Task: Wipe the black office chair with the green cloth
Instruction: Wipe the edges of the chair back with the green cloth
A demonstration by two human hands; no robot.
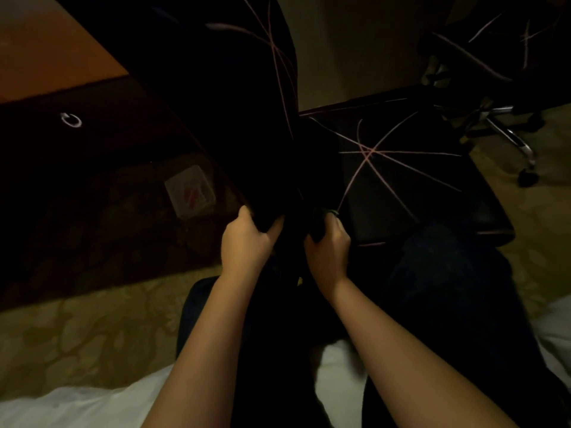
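The fingers of the left hand are curled round the lower edge of the backrest, thumb on one face and fingers on the other. Those of the right hand are closed on the green cloth, a dark wad with only a green edge showing, held against the black office chair where backrest meets seat. The chair fills the middle of the view, backrest rising towards 12 o'clock, seat spreading towards 3 o'clock, thin pale streaks crossing both. The patterned carpet lies around it, and a white bed runs along 6 o'clock under the person's dark-trousered legs. A wooden tabletop sits at 10 o'clock, a second chair with a chrome base at 2 o'clock. A pale card lies on the floor at 9 o'clock of the hands, a small metal ring beyond it.
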